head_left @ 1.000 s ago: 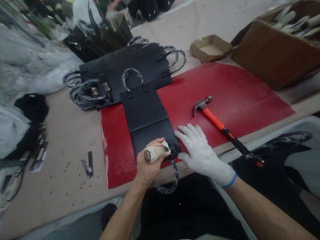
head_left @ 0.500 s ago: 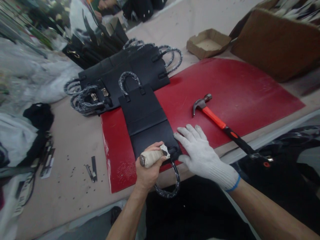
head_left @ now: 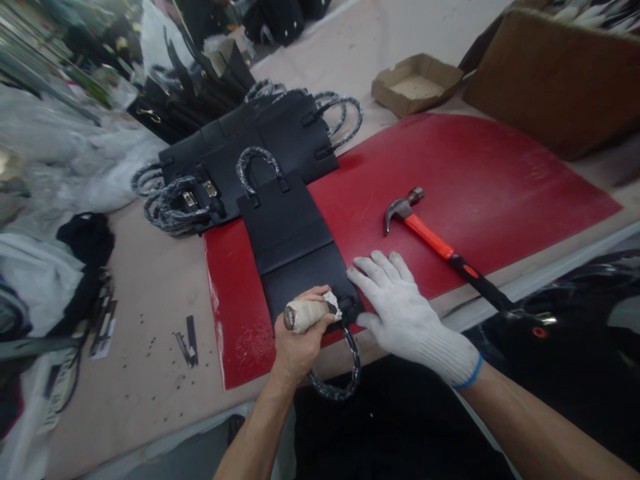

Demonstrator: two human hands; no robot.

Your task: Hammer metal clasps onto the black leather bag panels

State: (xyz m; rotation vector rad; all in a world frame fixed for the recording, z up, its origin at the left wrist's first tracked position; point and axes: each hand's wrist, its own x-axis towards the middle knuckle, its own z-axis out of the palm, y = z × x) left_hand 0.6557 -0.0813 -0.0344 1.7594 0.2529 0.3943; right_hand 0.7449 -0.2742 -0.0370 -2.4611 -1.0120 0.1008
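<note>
My bare left hand (head_left: pixel 299 343) is closed around a tape-wrapped punch (head_left: pixel 307 315), held tilted over the near end of a black leather bag panel (head_left: pixel 300 247). The punch's working tip is hard to make out beside the handle's base. A plastic-wrapped handle (head_left: pixel 345 390) loops from this end past the table edge, and a second wrapped handle (head_left: pixel 257 157) arches at the far end. My right hand (head_left: pixel 405 310), in a white knit glove, lies flat with fingers spread at the panel's right edge. Beyond it a claw hammer (head_left: pixel 435 240) with an orange and black grip rests on the red mat (head_left: pixel 480 173).
Several black panels with wrapped handles (head_left: pixel 260 137) are stacked behind the mat. A shallow cardboard box (head_left: pixel 417 83) and a larger brown box (head_left: pixel 555 80) stand at the back right. Small metal tools (head_left: pixel 190 341) and dark specks lie on the table (head_left: pixel 150 273) at left.
The view has shifted very slightly. Both hands, the punch, the panel and the hammer keep nearly the same places.
</note>
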